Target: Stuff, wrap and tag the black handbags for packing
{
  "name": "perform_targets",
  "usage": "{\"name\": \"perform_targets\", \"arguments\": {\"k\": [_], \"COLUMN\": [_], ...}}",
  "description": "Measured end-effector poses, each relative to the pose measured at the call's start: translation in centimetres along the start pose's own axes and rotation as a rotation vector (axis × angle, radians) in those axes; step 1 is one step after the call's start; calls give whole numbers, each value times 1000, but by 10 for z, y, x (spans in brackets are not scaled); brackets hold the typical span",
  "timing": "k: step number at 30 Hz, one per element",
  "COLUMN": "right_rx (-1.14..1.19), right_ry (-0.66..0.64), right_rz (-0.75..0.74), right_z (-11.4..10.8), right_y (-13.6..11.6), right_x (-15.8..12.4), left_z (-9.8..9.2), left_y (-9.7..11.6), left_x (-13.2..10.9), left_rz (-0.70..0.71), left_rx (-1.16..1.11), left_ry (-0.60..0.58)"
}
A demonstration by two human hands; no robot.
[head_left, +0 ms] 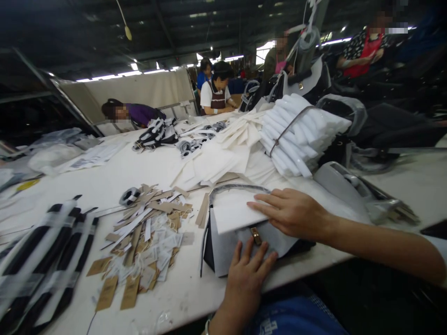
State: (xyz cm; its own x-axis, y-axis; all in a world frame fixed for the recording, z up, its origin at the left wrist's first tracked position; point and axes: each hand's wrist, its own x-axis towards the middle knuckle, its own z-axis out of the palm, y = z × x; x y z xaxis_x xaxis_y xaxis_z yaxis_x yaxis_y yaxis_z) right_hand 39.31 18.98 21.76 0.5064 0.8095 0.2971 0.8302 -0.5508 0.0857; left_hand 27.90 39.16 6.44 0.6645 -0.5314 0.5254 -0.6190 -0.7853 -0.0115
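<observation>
A handbag (223,251) lies on the table in front of me, its dark side showing under a pale grey flap with a gold-coloured clasp (256,236). Its handle (240,187) is wrapped in clear film and arches at the back. Over the flap's upper part rests a white sheet (232,214). My left hand (246,274) lies on the flap's front, fingers spread just below the clasp. With fingers stretched out, my right hand (296,211) touches the white sheet's right side; its thumb is hidden.
Left of the bag lie paper strips and brown hang tags (131,291). Wrapped black straps (45,265) fill the far left. Behind are loose white sheets (209,163) and a tied bundle of white padding (296,132). Several people work across the table, one in a brown apron (218,100).
</observation>
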Motion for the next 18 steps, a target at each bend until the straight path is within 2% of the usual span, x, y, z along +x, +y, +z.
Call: {"name": "perform_targets", "arguments": {"k": [2, 4, 8, 14, 18], "right_rx": [-11, -20, -23, 142, 239], "right_ry": [-9, -15, 1, -136, -154], "right_rz": [-25, -39, -15, 10, 114], "right_z": [5, 19, 51, 75, 82], "right_y": [-19, -33, -48, -30, -22], "right_x": [-13, -25, -45, -66, -73], "left_z": [-2, -4, -7, -5, -3], "left_y": [2, 5, 6, 5, 4], "left_x": [0, 1, 3, 3, 1], "left_rz": [-29, -74, -84, -58, -48], "left_rx": [-53, -125, -209, -177, -173], "left_ry": [-19, -37, -61, -75, -94]}}
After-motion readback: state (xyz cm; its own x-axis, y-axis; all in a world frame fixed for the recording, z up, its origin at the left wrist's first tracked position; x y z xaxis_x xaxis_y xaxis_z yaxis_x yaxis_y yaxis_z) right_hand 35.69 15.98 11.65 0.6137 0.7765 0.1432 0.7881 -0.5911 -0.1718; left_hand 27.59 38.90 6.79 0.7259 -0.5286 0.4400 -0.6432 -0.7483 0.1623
